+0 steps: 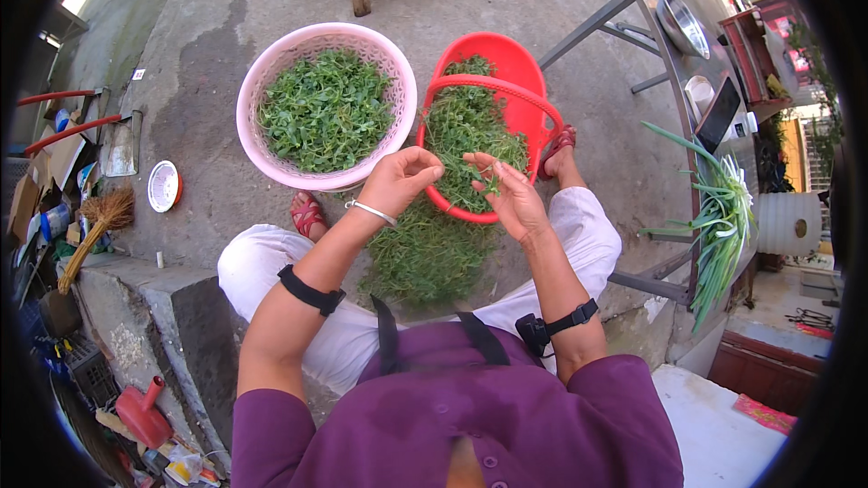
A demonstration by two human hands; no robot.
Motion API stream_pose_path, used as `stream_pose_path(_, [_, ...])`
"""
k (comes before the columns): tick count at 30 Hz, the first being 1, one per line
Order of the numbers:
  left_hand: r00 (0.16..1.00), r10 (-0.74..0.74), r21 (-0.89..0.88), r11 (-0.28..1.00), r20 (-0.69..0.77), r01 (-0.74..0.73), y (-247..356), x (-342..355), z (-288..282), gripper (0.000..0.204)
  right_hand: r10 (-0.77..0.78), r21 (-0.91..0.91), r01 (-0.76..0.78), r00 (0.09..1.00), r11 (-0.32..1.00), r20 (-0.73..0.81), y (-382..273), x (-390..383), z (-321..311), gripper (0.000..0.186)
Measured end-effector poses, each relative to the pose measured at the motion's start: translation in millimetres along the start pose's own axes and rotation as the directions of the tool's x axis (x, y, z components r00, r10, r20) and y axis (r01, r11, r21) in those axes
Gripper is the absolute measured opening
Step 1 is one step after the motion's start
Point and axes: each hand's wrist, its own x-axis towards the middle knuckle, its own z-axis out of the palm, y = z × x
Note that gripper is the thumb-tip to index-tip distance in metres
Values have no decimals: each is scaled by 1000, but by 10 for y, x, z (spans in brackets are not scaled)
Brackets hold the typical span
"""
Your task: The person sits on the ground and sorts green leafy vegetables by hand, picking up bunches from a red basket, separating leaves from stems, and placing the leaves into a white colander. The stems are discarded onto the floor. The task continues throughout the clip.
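Both hands meet above the red basket (520, 95): the left hand (398, 183) and right hand (514, 199) each pinch a leafy green sprig (484, 183) between them. Picked greens fill the pink basket (262, 81) alongside.

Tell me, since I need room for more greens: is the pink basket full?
Partly full: leafy greens cover the pink basket's bottom, well below its rim.

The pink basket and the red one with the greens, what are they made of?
Both look like plastic. The pink basket has a woven-looking lattice wall with small holes and a dull, even colour. The red basket is smooth with a slight sheen and a moulded hoop handle. The left hand and right hand hold a green sprig above it.
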Motion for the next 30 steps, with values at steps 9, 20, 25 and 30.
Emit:
stream_pose_path(9, [964,-203,-266,933,171,243,123,-160,76,21,-69,-27,70,997,997,20,268,-83,592,31])
stream_pose_path(20, [992,58,40,997,111,-63,-134,-87,33,18,-282,-417,195,947,888,-157,236,-77,517,12])
stream_pose_path(25, [992,-98,231,970,82,77,-153,-95,31,20,-320,-479,190,924,857,-208,294,-86,577,7])
stream_pose_path(30, [978,-98,-41,995,-184,92,-106,-46,55,21,-506,-520,430,863,738,-4,344,-215,666,8])
